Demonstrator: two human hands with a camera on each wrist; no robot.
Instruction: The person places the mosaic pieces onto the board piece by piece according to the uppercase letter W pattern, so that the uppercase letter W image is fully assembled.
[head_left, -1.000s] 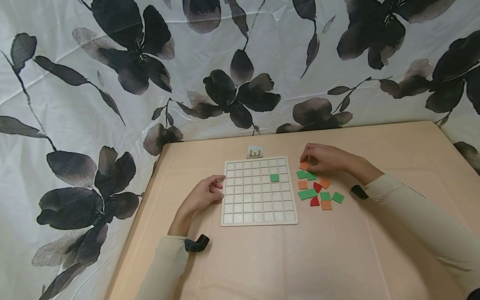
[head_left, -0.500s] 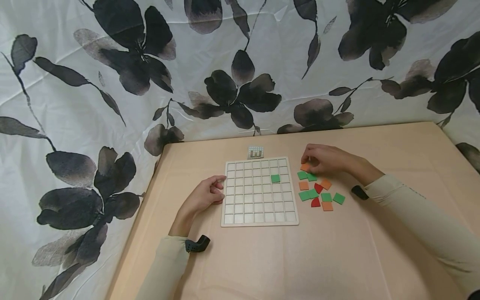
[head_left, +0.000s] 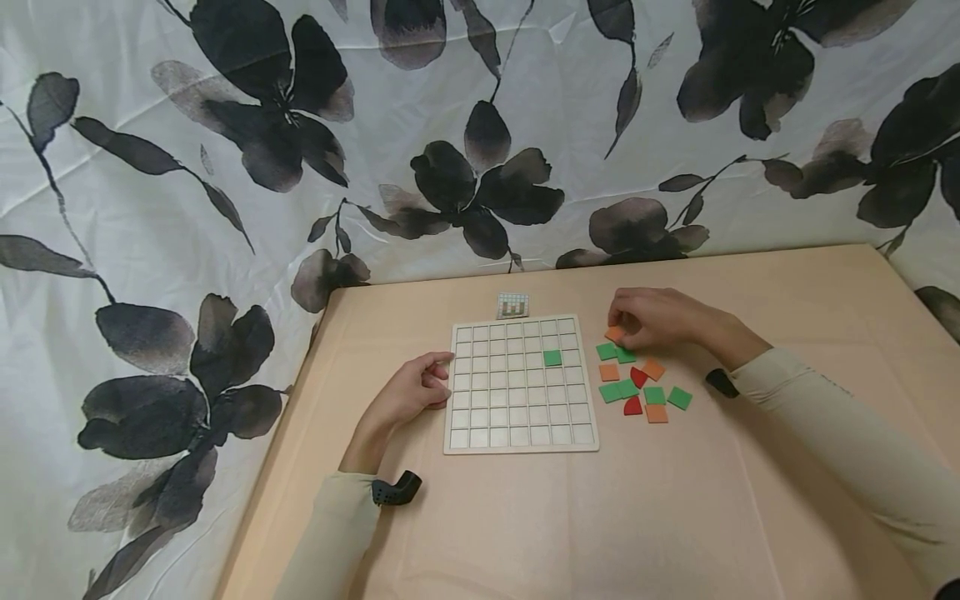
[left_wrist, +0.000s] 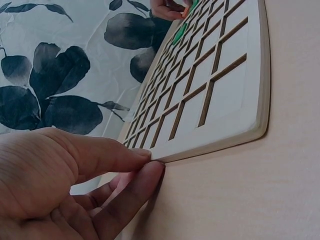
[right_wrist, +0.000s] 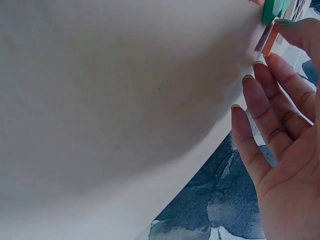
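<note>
A white grid board [head_left: 498, 437] lies flat on the table, with one green square tile [head_left: 552, 357] in a cell toward its upper right. At the board's left edge, my left hand [head_left: 408, 390] pinches the rim between thumb [left_wrist: 132, 156] and index finger. Right of the board, my right hand [head_left: 660, 318] holds an orange square tile [head_left: 615, 333] between thumb and index finger; its other fingers extend loosely in the right wrist view. The held tile [right_wrist: 270, 42] is tilted there, close beside a green tile [right_wrist: 270, 11].
Several loose green tiles [head_left: 680, 398], orange tiles [head_left: 656, 413] and red rounded pieces [head_left: 633, 406] lie right of the board. A small card with a printed grid [head_left: 513, 305] sits behind it. A floral cloth [head_left: 480, 100] hangs along the table's far edge.
My right hand has shifted slightly to the right with the orange tile, which is a little more tilted. My left hand stays at the board's edge.
</note>
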